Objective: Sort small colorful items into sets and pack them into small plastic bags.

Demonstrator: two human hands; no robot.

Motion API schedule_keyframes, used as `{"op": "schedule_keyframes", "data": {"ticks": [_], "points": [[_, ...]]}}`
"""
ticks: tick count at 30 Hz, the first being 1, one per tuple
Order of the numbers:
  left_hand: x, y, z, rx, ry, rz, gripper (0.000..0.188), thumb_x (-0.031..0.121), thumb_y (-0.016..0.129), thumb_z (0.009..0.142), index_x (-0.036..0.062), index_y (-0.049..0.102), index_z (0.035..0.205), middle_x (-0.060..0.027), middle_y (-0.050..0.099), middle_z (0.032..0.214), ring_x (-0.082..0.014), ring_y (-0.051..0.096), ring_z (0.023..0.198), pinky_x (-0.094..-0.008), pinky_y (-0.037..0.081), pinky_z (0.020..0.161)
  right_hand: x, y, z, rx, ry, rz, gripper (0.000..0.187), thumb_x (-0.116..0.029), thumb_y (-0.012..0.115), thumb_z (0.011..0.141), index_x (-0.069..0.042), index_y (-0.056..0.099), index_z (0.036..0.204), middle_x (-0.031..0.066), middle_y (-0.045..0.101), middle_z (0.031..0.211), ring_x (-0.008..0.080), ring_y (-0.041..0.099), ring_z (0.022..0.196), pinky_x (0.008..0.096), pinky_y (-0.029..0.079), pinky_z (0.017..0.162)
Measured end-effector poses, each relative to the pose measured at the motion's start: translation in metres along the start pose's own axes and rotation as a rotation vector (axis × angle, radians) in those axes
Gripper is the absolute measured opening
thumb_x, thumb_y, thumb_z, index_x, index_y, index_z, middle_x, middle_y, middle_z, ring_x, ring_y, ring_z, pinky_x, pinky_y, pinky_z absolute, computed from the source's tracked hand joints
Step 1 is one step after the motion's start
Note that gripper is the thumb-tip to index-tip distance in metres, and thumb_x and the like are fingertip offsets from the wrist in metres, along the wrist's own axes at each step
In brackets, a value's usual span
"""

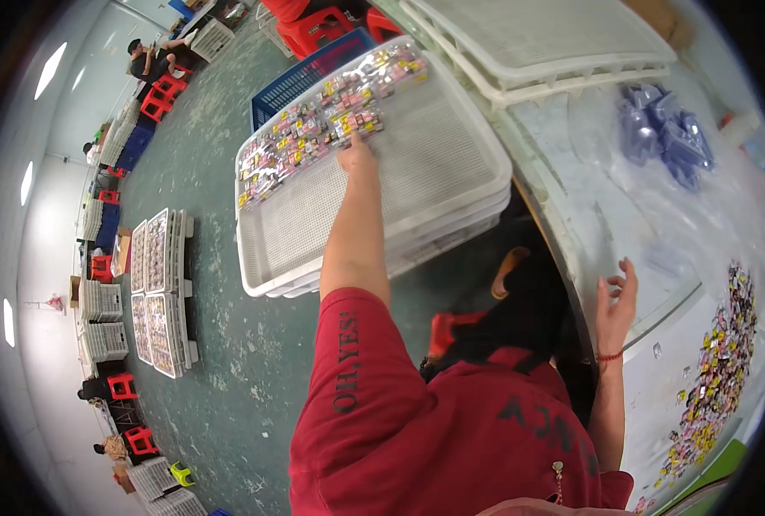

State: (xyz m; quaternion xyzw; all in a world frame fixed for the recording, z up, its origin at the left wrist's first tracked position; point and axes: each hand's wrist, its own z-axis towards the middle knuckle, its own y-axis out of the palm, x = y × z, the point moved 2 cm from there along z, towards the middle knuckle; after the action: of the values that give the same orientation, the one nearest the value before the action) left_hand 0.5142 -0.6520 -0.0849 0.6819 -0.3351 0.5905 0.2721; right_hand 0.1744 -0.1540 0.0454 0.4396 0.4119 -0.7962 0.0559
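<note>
The small wrapped packets (301, 142) lay in the white mesh tray (434, 146) on top of a stack, packed in a band along its far long side, the near part of the mesh bare. The left hand (358, 158) reached to the band's near edge, its index finger stretched toward the packets; whether its fingers pinched one could not be told. The right hand (616, 314) was by the edge of the worktop (657, 387), fingers loosely spread and holding nothing. The likeliest trouble was a knock: a careless sweep of the left hand could have pushed neighbouring packets out of line, and since their wrap looked slick, they might have slid over one another. Leaning on the tray's rim might have shifted the stack, which stood apart from the worktop. The band's long axis followed the tray's, running from lower left to upper right; single packets were too small to read for direction.
</note>
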Motion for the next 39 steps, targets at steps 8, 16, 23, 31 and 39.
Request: {"op": "schedule_keyframes", "data": {"ticks": [8, 16, 23, 31, 39], "points": [[0.034, -0.005, -0.048, -0.193, -0.390, -0.214, 0.070, 0.054, 0.073, 0.077, -0.0100, 0.052, 0.097, -0.0202, 0.060, 0.087, -0.0275, 0.058, 0.052, -0.0354, 0.054, 0.044, 0.035, -0.012, -0.026, 0.002, 0.085, -0.042, 0.051, -0.014, 0.061, 0.090, -0.001, 0.042, 0.136, 0.0132, 0.054, 0.126, 0.0186, 0.057, 0.085, 0.0299, 0.047, 0.076], [0.028, 0.014, -0.056, -0.330, -0.357, -0.206, 0.063, 0.056, 0.072, 0.077, -0.0042, 0.056, 0.083, -0.0139, 0.057, 0.069, -0.0238, 0.054, 0.050, -0.0366, 0.048, 0.040, 0.035, -0.007, -0.023, -0.039, 0.105, -0.077, 0.052, -0.011, 0.059, 0.092, -0.001, 0.039, 0.138, 0.0111, 0.055, 0.125, 0.0159, 0.057, 0.084, 0.0279, 0.048, 0.076], [0.032, 0.011, -0.053, -0.289, -0.388, -0.275, 0.060, 0.055, 0.071, 0.079, -0.0031, 0.056, 0.079, -0.0127, 0.055, 0.064, -0.0230, 0.054, 0.048, -0.0345, 0.044, 0.039, 0.033, -0.003, -0.022, -0.035, 0.128, -0.090, 0.052, -0.013, 0.058, 0.092, -0.001, 0.039, 0.139, 0.0121, 0.055, 0.124, 0.0171, 0.059, 0.087, 0.0293, 0.049, 0.077], [0.004, 0.044, -0.081, -0.589, 0.185, 0.216, 0.056, 0.046, 0.063, 0.086, -0.0086, 0.058, 0.101, -0.0225, 0.064, 0.082, -0.0316, 0.064, 0.070, -0.0410, 0.051, 0.063, 0.027, 0.000, -0.022, -0.032, 0.057, -0.126, 0.052, -0.012, 0.060, 0.090, -0.001, 0.041, 0.137, 0.0144, 0.057, 0.122, 0.0201, 0.059, 0.083, 0.0315, 0.049, 0.076], [0.026, 0.097, -0.131, -0.725, 0.579, 0.572, 0.078, 0.053, 0.052, 0.089, -0.0120, 0.041, 0.131, -0.0332, 0.042, 0.136, -0.0422, 0.040, 0.129, -0.0473, 0.031, 0.108, 0.040, -0.002, -0.026, 0.006, 0.097, -0.257, 0.051, -0.013, 0.061, 0.090, -0.003, 0.042, 0.136, 0.0145, 0.057, 0.121, 0.0238, 0.059, 0.083, 0.0345, 0.050, 0.075]]}}
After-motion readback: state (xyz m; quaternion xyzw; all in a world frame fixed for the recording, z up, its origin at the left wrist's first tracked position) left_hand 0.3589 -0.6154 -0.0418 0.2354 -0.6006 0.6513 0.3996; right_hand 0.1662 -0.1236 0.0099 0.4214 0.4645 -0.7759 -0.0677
